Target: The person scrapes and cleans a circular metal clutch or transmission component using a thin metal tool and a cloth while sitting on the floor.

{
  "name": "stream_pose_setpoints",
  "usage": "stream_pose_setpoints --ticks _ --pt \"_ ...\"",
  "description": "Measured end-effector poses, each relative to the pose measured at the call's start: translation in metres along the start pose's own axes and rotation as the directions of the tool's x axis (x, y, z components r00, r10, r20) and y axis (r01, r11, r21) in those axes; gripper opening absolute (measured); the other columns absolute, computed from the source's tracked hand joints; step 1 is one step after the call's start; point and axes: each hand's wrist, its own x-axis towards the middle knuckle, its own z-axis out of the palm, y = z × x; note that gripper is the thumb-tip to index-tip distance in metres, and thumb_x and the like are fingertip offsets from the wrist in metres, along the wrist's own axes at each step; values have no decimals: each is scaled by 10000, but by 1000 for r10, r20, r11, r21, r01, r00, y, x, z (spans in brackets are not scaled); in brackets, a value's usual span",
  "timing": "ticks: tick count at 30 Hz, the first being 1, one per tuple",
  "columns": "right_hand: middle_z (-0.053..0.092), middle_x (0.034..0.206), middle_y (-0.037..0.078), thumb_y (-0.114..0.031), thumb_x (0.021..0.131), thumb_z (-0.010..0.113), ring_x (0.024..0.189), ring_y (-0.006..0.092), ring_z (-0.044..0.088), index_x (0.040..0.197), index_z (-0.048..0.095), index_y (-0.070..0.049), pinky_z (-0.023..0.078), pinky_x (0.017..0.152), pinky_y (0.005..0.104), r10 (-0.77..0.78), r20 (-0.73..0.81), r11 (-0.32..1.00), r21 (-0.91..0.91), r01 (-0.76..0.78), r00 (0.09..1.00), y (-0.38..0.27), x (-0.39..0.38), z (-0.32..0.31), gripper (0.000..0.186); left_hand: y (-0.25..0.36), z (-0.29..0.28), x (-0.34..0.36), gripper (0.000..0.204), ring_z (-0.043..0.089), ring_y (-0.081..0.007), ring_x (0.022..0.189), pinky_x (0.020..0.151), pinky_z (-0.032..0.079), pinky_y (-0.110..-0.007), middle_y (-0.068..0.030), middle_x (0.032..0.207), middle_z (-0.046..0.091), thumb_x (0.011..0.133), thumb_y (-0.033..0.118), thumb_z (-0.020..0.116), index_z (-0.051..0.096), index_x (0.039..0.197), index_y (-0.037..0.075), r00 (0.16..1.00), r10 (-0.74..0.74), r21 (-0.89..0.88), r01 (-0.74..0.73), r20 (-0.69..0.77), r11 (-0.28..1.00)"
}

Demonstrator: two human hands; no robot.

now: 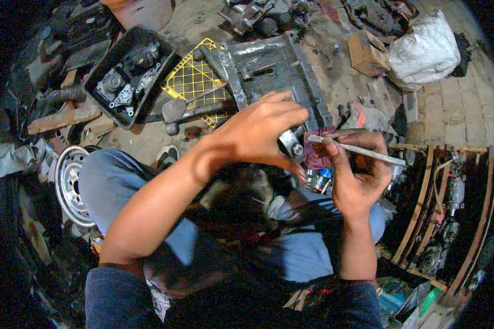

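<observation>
My left hand [263, 129] is closed around a shiny metal part [291, 143] with a bolt or nut at its end; the fingers cover most of it. In my right hand [362, 175] I pinch a long, flat, grey metal bar-like tool [373, 154] between thumb and fingers. Its left tip lies close to the metal part, but I cannot tell whether they touch. Behind both hands is a dark, oily metal tray or plate [263, 79]. A dark red cloth [317, 156] lies between the hands, with a blue-capped metal piece [324, 176] below it.
A hammer [174, 110] rests near a yellow plastic grid [195, 82]. At left are a black bin [162, 59] of metal parts and a wheel rim [66, 186]. A cardboard box [368, 54] and white sack [425, 52] stand far right. A wooden crate [414, 219] holds machine parts.
</observation>
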Motion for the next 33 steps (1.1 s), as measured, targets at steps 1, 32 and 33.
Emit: stream_pose_setpoints --ticks 1,32,33 --pt "737 917 122 66 838 759 841 192 714 965 653 -4 573 743 302 -2 9 1000 25 2 1000 1 -1 1 180 0 1 -1 973 547 -513 1216 1100 404 -530 -251 1175 656 548 586 902 614 1220 -57 999 5 -3 -5 35 1000" --pt "703 943 138 79 908 672 859 164 683 926 607 30 544 784 288 -55 217 990 -113 81 975 10 3 5 84 -4 1 11 566 653 -382 896 1091 418 -538 -147 880 637 543 298 898 605 945 28 994 84 -47 -87 -69 995" --pt "703 944 138 78 910 670 862 165 683 925 609 30 544 786 288 -10 203 993 -112 33 979 9 1 5 80 -2 0 12 554 654 -381 890 1095 416 -541 -145 875 635 543 291 897 601 932 31 996 74 -53 -77 -57 996"
